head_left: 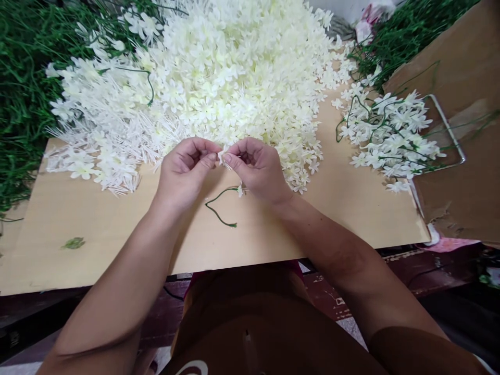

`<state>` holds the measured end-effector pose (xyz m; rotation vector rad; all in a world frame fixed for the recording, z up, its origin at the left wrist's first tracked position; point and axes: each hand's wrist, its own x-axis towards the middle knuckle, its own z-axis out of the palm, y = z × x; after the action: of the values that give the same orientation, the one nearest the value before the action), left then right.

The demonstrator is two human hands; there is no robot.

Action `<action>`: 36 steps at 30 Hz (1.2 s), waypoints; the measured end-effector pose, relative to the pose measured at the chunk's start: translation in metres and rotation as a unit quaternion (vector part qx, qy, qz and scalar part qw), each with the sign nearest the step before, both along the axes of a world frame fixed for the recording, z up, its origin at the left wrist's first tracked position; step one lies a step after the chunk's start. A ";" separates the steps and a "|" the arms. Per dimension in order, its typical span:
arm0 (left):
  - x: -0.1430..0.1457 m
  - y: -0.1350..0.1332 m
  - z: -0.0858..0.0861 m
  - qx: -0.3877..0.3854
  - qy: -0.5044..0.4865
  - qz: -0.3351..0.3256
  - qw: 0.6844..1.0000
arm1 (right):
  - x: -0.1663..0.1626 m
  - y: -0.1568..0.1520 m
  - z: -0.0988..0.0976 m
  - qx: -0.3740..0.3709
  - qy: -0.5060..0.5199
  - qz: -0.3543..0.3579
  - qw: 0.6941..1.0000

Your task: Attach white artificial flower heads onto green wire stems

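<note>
Fingertips of my left hand (187, 165) and my right hand (255, 165) meet over the table, both pinched on a small white artificial flower (223, 156). Its lower part is partly covered by my right thumb. Just below my hands, a bent green plastic stem (213, 202) lies on the board with one white blossom (240, 190) at its upper end. Right behind my fingers rises a large heap of loose white and cream artificial flowers (234, 78).
Green artificial stems (27, 94) pile up at the left, more green stems (414, 36) at the back right. A cluster of stemmed white flowers (394, 133) rests by a metal wire frame (449, 127) and a cardboard sheet (464, 192). A green leaf piece (74, 243) lies front left.
</note>
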<state>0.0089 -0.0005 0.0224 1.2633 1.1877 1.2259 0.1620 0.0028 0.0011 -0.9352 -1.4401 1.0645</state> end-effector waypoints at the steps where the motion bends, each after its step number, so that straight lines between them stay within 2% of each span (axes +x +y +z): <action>1: 0.000 -0.001 0.001 0.000 0.002 -0.002 1.000 | 0.000 0.000 0.000 -0.003 0.008 0.004 1.000; 6: -0.001 -0.002 0.002 -0.002 0.009 0.016 1.000 | 0.001 0.001 0.002 -0.010 -0.001 0.015 1.000; 12: -0.003 0.001 0.000 -0.013 -0.017 -0.008 1.000 | 0.000 0.000 0.003 -0.011 0.005 0.020 1.000; 18: -0.001 0.001 0.000 -0.014 -0.031 0.009 0.999 | 0.000 0.003 0.000 -0.029 0.026 -0.012 0.999; 20: -0.001 0.000 0.000 -0.006 -0.030 0.002 1.000 | 0.001 0.004 0.001 -0.030 0.026 0.000 0.999; 24: -0.001 0.002 -0.002 0.007 -0.017 -0.008 1.000 | 0.001 0.003 0.004 -0.029 0.035 0.070 0.996; 28: -0.004 0.001 0.000 0.004 0.010 0.000 1.000 | 0.002 0.004 0.005 -0.021 0.036 0.056 0.998; 30: -0.010 -0.006 0.005 0.020 0.063 0.001 0.998 | 0.005 0.007 0.004 -0.019 0.030 0.052 0.998; 32: -0.019 -0.018 0.011 0.059 0.165 -0.033 0.984 | 0.009 0.012 0.002 -0.026 0.037 0.065 0.997; 33: -0.023 -0.026 0.014 0.085 0.239 -0.080 0.964 | 0.011 0.015 0.002 -0.033 0.047 0.080 0.995; 35: -0.030 -0.043 0.017 0.149 0.351 -0.187 0.905 | 0.015 0.019 0.001 -0.052 0.074 0.115 0.989; 36: -0.031 -0.050 0.016 0.156 0.408 -0.233 0.869 | 0.017 0.020 0.000 -0.064 0.090 0.131 0.985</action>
<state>-0.0226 -0.0508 0.0388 2.2931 1.1479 0.5110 0.1790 0.0232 0.0012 -0.7292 -1.3801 1.4132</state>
